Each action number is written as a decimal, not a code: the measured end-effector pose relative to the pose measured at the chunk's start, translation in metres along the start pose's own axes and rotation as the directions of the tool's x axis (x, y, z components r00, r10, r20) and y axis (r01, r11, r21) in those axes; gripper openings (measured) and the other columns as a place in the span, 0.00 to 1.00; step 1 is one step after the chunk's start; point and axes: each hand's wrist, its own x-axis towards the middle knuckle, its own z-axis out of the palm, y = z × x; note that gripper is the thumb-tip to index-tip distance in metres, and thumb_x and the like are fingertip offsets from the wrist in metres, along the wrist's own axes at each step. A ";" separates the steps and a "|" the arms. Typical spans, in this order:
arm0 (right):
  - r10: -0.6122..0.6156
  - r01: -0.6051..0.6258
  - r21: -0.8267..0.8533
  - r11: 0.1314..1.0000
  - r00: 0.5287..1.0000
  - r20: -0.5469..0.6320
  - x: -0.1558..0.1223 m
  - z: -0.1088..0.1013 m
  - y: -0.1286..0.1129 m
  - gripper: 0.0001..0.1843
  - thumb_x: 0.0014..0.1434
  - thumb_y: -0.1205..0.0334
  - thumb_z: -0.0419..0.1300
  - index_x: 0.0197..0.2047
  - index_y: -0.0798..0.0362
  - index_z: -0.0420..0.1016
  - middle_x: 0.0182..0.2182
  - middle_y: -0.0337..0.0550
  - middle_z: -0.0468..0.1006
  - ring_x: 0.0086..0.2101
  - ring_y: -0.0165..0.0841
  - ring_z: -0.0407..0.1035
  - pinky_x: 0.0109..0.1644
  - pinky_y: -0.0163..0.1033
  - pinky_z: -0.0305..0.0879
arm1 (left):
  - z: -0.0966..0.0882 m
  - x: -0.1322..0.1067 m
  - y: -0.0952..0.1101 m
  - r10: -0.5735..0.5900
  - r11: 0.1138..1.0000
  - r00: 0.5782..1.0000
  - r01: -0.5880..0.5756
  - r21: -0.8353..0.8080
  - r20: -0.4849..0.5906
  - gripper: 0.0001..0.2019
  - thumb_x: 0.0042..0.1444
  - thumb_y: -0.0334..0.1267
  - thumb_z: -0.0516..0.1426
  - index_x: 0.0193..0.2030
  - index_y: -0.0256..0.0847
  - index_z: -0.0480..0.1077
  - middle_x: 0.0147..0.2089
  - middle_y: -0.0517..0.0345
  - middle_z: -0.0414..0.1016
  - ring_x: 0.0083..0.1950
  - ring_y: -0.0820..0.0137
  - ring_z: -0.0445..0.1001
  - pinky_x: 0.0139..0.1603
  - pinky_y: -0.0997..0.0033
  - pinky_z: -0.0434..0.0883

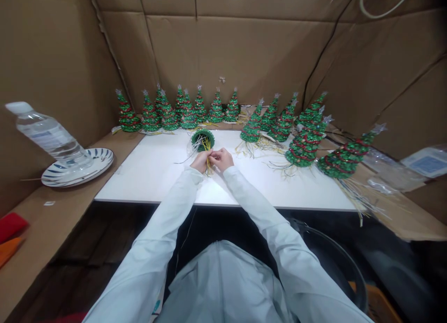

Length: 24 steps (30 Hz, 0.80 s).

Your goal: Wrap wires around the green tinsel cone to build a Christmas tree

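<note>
Two bare hands, the left hand (pixel 200 161) and the right hand (pixel 222 159), met over a white-topped desk (pixel 150 169) as a person in pale sleeves (pixel 171 204) worked with yellow strands (pixel 208 145). The fingers of both hands were drawn in narrow and pinched on the strands, the fingertips close together; from where I stood I could not tell how many each hand gripped.

Just beyond the hands, at twelve o'clock, a green tree (pixel 206 133) lay on its side on the desk, its hollow base turned toward the person. The yellow strands ran out of that opening to the fingers, while white strands (pixel 196 145) spilled toward ten o'clock.

Across the far edge, from ten to one o'clock, stood a row of star-topped green trees (pixel 188 116), trimmed in red and gold. More decorated trees (pixel 303 144) clustered between one and three o'clock, loose strands trailing from their bases; the farthest at three o'clock (pixel 349 158) leaned outward.

At nine o'clock, a clear water bottle (pixel 52 134) rested on a blue-striped plate (pixel 104 158). Cardboard walls (pixel 251 48) enclosed the space.
</note>
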 end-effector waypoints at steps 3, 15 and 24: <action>0.042 -0.042 0.002 0.999 0.999 0.020 0.001 0.001 0.000 0.09 0.49 0.57 0.59 0.30 0.51 0.78 0.30 0.39 0.68 0.33 0.28 0.67 0.42 0.32 0.62 | -0.001 0.004 -0.003 -0.004 1.000 1.000 0.004 0.012 0.020 0.12 0.57 0.32 0.48 0.28 0.31 0.69 0.21 0.55 0.70 0.23 0.75 0.69 0.24 0.79 0.64; 0.266 -0.267 0.033 0.963 0.963 0.029 0.003 -0.015 -0.001 0.10 0.48 0.58 0.58 0.26 0.54 0.77 0.27 0.41 0.74 0.33 0.31 0.67 0.39 0.33 0.61 | -0.011 0.008 -0.001 -0.040 0.998 0.996 0.044 -0.046 0.086 0.08 0.55 0.28 0.50 0.28 0.31 0.69 0.26 0.54 0.72 0.25 0.77 0.70 0.30 0.79 0.68; 0.306 -0.307 0.028 0.951 0.952 0.031 0.002 -0.014 0.007 0.12 0.44 0.54 0.60 0.25 0.54 0.77 0.21 0.40 0.74 0.29 0.31 0.68 0.37 0.33 0.61 | -0.014 0.010 -0.003 0.040 0.997 0.999 -0.039 -0.064 0.012 0.03 0.51 0.25 0.55 0.28 0.29 0.69 0.27 0.54 0.72 0.28 0.78 0.71 0.32 0.82 0.70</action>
